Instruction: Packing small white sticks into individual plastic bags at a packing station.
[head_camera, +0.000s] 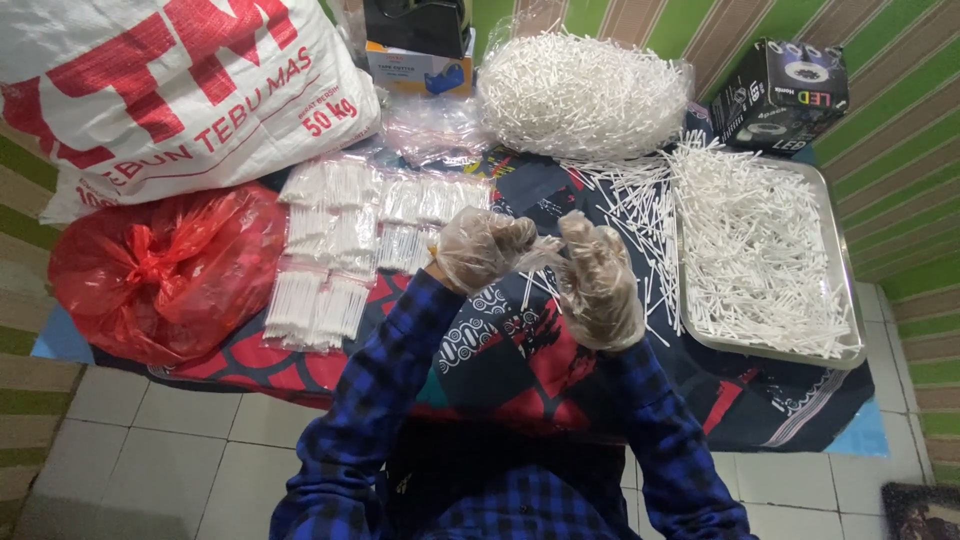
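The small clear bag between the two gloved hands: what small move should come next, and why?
Probably the right hand should reach for white sticks lying loose on the cloth. Both hands hold the small clear bag, which looks empty, while the filled packets beside the left hand already hold sticks.

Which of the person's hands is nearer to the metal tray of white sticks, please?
The right. The right hand is raised just left of the metal tray, close to its near edge. The left hand is farther away, beyond the right one, nearer the packed bags of sticks.
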